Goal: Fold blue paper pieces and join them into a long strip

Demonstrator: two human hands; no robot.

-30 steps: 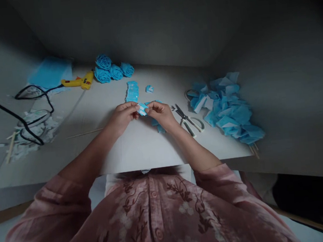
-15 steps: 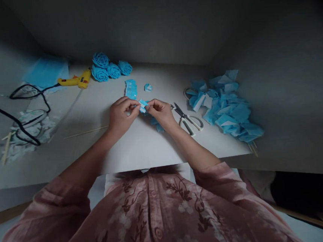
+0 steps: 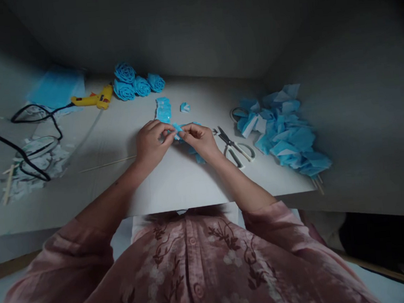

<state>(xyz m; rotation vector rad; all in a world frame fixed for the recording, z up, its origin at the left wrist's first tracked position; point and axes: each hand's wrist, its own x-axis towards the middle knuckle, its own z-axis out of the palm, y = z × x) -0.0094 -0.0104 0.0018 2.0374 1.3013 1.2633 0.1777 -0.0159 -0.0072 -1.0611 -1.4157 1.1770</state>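
Between my two hands is a small piece of blue and white fabric point(image 3: 177, 129), pinched at its edges. My left hand point(image 3: 153, 141) grips its left side with thumb and forefinger. On the right side, my right hand point(image 3: 200, 140) pinches it the same way. More blue pieces point(image 3: 198, 155) lie partly hidden under my right hand. Just beyond my left hand sits a row of overlapping blue pieces point(image 3: 163, 109), with one small folded blue piece point(image 3: 185, 107) to its right. Scissors with white handles point(image 3: 236, 149) rest to the right of my right hand.
Several blue fabric roses point(image 3: 133, 82) stand at the back, beside a yellow glue gun point(image 3: 94, 99) with a black cord. A heap of blue pieces point(image 3: 285, 132) covers the right side. White scraps point(image 3: 40, 161) lie at left. A thin stick point(image 3: 107, 164) is left of my hands.
The small fabric piece has turned or folded between my fingers, and less of its white side shows. My hands have otherwise stayed nearly in place.
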